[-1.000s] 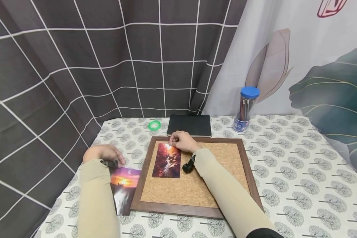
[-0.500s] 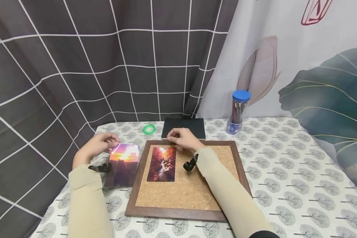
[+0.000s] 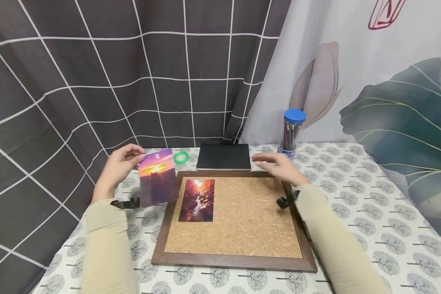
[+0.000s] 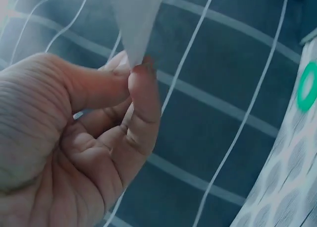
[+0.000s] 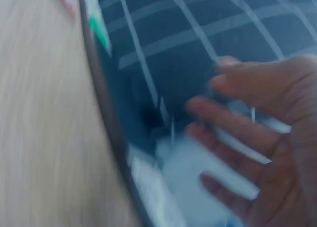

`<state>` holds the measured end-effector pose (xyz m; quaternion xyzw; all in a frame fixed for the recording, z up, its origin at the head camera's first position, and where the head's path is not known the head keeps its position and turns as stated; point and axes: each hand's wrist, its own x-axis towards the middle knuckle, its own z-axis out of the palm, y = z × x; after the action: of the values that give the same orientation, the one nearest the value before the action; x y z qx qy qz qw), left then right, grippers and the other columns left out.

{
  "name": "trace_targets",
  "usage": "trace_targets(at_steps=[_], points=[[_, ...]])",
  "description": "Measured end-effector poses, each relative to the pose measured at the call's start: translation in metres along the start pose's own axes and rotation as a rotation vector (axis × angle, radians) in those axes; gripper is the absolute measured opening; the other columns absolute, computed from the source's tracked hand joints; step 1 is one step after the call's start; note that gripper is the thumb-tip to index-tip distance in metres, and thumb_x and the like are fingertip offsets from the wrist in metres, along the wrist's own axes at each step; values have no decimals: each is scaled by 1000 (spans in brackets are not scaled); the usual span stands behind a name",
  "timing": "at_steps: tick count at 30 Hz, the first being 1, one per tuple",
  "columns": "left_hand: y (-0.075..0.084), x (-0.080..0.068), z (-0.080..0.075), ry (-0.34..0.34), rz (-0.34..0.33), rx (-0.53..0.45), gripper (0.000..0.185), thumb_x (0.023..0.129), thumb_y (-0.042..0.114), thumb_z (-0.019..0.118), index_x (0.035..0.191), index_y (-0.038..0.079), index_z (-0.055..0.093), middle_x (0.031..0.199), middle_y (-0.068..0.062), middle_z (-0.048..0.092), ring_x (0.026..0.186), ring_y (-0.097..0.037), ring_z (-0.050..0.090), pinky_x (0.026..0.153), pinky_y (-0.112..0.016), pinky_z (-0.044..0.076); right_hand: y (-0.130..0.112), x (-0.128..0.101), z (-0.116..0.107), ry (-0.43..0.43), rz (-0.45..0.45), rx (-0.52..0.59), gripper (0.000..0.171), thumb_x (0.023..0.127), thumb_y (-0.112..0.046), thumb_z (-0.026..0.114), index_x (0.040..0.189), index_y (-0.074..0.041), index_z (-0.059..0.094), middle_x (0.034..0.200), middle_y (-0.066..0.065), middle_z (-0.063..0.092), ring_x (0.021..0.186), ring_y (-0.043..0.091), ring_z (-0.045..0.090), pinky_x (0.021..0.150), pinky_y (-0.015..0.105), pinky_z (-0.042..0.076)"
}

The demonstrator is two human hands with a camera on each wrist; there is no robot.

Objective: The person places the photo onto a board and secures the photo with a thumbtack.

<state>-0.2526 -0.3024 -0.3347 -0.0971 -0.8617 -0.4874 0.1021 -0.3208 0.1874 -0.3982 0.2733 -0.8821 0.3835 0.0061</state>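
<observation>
My left hand (image 3: 120, 165) pinches the top left corner of a sunset photo (image 3: 157, 179), raised at the left side of the corkboard (image 3: 250, 216). In the left wrist view, thumb and forefinger of the left hand (image 4: 99, 123) meet on the photo's pale corner (image 4: 136, 24). A red autumn stream photo (image 3: 197, 200) lies on the board's left part. Over the board's far right edge, my right hand (image 3: 279, 166) hovers with nothing in it. The right wrist view, blurred, has the right hand's (image 5: 267, 138) fingers spread and relaxed.
Behind the board lies a black notebook (image 3: 223, 157). A green tape roll (image 3: 181, 158) is to its left, and a blue-lidded pencil tub (image 3: 293, 132) stands to its right. Dark checked and pale printed curtains hang behind the table.
The left hand has lifted the sunset photo off the tablecloth. My right hand has left the autumn photo's top edge and swung right across the board.
</observation>
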Motion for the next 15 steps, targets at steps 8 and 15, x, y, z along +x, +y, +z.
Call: trace_targets(at_steps=[8, 15], points=[[22, 22, 89, -357, -112, -89, 28, 89, 8, 66, 114, 1, 58, 107, -17, 64, 85, -15, 66, 74, -33, 59, 91, -74, -43, 190, 248, -36, 37, 95, -44, 57, 121, -20, 67, 120, 3, 68, 101, 11, 63, 88, 30, 50], [41, 37, 168, -486, -105, -161, 28, 85, -4, 65, 111, -3, 57, 99, -17, 64, 82, -22, 67, 74, -36, 60, 113, -99, -53, 117, 329, 33, 37, 92, -46, 61, 116, -19, 67, 112, 4, 67, 89, 8, 61, 74, 23, 48]])
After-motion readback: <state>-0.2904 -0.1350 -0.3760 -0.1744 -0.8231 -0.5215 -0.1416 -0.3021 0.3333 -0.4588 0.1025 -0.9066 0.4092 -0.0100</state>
